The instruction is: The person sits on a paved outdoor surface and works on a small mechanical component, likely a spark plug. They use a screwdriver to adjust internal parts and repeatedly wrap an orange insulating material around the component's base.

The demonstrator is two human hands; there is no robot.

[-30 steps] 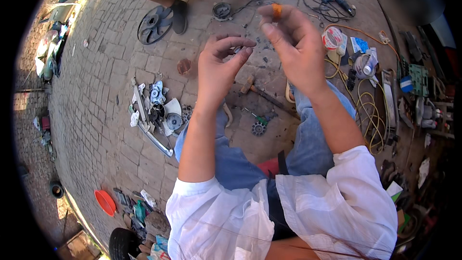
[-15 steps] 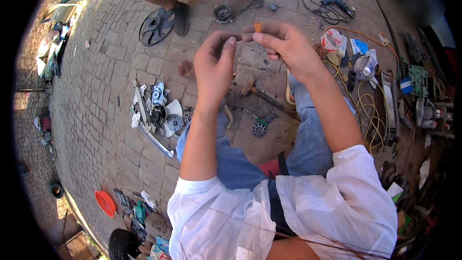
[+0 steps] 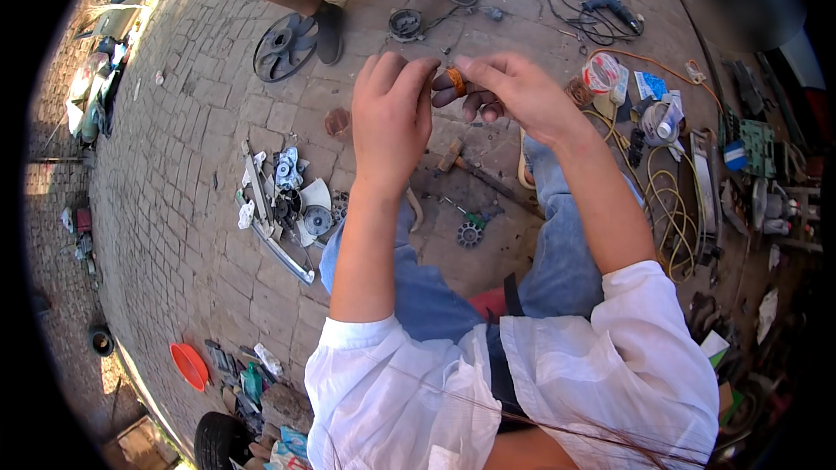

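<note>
In the head view, the left hand [image 3: 394, 113] and the right hand [image 3: 505, 91] are brought together above the paving, with their fingertips close to each other. An orange band [image 3: 455, 81] is seen around a finger of the right hand, between the two hands. The left fingers are bent toward it; whether they touch it, or whether anything small is pinched by either hand, cannot be told, as the fingertips overlap and are slightly blurred.

Beneath the hands, a wooden-handled hammer [image 3: 496, 184] is laid slantwise on the brick paving [image 3: 218, 139], between the legs of the blue jeans [image 3: 566, 244]. Nearer the body, a green-handled screwdriver [image 3: 475, 219] is set beside a round grey toothed part [image 3: 468, 235]. To the left, a heap of dismantled parts [image 3: 314, 220] is gathered, and a reddish-brown lump [image 3: 336, 122] lies beyond it. Farther out, a ringed fan wheel [image 3: 277, 38] is placed beside a co-worker's dark shoe [image 3: 328, 33]. To the right, a pistol-grip power tool [image 3: 610, 4] is surrounded by its black cord, and a yellow cable [image 3: 658, 209] is loosely coiled.
</note>
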